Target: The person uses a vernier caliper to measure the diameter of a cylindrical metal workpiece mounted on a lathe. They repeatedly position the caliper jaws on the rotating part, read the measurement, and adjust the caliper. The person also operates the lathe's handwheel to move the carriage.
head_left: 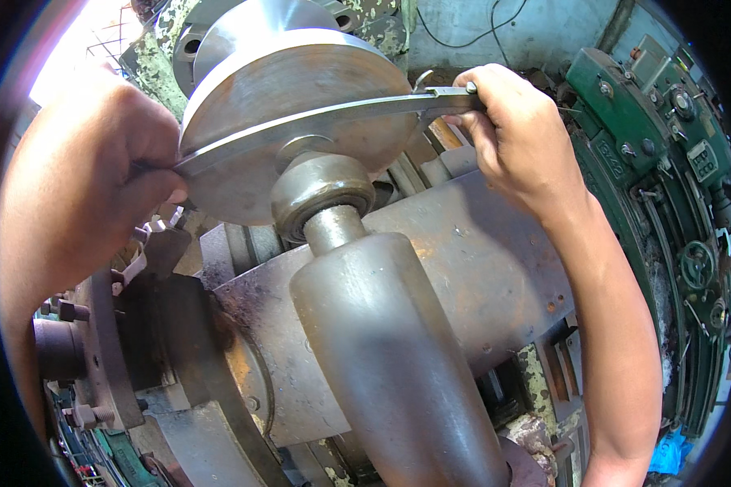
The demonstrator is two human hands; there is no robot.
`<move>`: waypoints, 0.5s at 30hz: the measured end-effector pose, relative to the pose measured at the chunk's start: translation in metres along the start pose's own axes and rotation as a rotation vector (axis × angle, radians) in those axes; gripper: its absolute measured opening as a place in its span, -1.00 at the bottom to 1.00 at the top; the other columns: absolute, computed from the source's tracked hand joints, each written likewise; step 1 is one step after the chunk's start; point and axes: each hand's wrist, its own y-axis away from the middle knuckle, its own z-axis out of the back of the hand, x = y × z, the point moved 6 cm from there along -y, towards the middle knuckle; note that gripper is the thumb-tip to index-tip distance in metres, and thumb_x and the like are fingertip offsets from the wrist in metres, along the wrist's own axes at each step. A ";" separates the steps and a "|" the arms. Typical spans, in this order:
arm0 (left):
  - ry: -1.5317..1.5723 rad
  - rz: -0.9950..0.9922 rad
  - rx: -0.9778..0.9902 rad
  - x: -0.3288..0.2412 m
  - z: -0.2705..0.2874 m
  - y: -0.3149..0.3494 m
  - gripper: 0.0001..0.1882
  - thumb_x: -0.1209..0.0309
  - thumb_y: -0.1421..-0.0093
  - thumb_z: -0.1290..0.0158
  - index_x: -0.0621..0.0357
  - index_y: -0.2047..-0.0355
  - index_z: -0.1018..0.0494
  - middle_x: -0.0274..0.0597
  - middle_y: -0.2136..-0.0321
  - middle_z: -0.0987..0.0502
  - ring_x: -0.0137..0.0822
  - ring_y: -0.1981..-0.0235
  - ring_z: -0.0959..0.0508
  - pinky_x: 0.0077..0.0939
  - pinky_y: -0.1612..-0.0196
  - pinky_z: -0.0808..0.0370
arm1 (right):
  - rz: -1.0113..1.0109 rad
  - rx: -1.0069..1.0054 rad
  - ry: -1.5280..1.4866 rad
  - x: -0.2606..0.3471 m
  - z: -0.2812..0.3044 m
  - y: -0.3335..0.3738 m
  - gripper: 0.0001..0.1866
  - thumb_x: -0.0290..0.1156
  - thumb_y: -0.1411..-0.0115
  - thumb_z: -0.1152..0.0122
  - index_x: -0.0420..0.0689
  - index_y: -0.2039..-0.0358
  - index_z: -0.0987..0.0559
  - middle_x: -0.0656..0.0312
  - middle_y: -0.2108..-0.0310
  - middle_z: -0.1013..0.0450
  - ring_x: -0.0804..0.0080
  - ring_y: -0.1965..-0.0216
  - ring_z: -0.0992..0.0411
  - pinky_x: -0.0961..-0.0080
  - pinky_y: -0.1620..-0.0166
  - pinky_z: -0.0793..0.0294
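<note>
A large round metal disc (292,77) is mounted in the lathe, its flat face toward me and its rim bright. Across that face lies a long steel vernier caliper (300,117), spanning the disc from side to side. My left hand (97,162) pinches the caliper's left end at the disc's left edge. At the other end, my right hand (516,130) grips the caliper by its sliding part, thumb below and fingers above. Just under the caliper, a rotating centre (321,191) presses against the middle of the disc. The caliper's jaw tips are partly hidden.
A thick steel quill (390,349) runs from the centre toward me. Beneath it is a wide metal plate (487,252). At left stands a tool post (105,349) with bolts. Green machinery (650,138) with knobs and handwheels stands at right, a blue plastic bag (668,452) low beside it.
</note>
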 end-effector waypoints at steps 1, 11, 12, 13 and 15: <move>0.021 0.019 0.024 0.003 -0.001 0.000 -0.91 0.61 -0.03 -0.29 0.33 0.55 -0.58 0.00 0.67 -0.52 -0.16 0.61 -0.60 -0.37 0.45 -0.49 | 0.005 0.002 0.005 0.000 -0.001 -0.001 -0.83 -0.56 -0.15 -0.26 -0.24 0.24 -0.51 -0.05 0.33 -0.50 -0.10 0.25 -0.52 0.10 0.13 -0.55; 0.029 -0.006 -0.015 -0.019 0.004 -0.006 -0.90 0.63 -0.03 -0.29 0.34 0.56 -0.58 0.01 0.66 -0.55 -0.22 0.60 -0.61 -0.41 0.43 -0.51 | -0.004 0.026 0.049 0.001 -0.001 0.002 -0.84 -0.56 -0.15 -0.26 -0.27 0.26 -0.50 -0.06 0.33 -0.51 -0.10 0.24 -0.53 0.11 0.12 -0.56; 0.027 0.018 -0.010 -0.021 0.005 -0.006 -0.90 0.63 -0.03 -0.29 0.35 0.56 -0.58 0.01 0.66 -0.54 -0.23 0.61 -0.61 -0.42 0.43 -0.51 | -0.002 0.016 0.035 0.001 0.000 0.001 -0.82 -0.59 -0.13 -0.27 -0.26 0.23 -0.51 -0.04 0.34 -0.50 -0.08 0.26 -0.53 0.14 0.15 -0.55; 0.024 0.043 -0.005 -0.022 0.006 -0.006 -0.90 0.64 -0.03 -0.29 0.36 0.56 -0.58 0.01 0.66 -0.54 -0.24 0.61 -0.60 -0.42 0.43 -0.50 | -0.002 0.010 0.021 0.001 0.000 0.001 -0.79 -0.61 -0.12 -0.28 -0.25 0.21 -0.52 -0.03 0.35 -0.49 -0.06 0.29 -0.52 0.17 0.19 -0.53; 0.036 0.102 -0.003 -0.023 0.007 0.001 -0.89 0.64 -0.03 -0.30 0.37 0.55 -0.57 0.00 0.66 -0.54 -0.27 0.61 -0.59 -0.43 0.43 -0.50 | 0.007 0.010 0.012 0.001 0.001 0.001 -0.80 -0.61 -0.12 -0.28 -0.26 0.22 -0.52 -0.03 0.35 -0.50 -0.06 0.29 -0.53 0.17 0.19 -0.54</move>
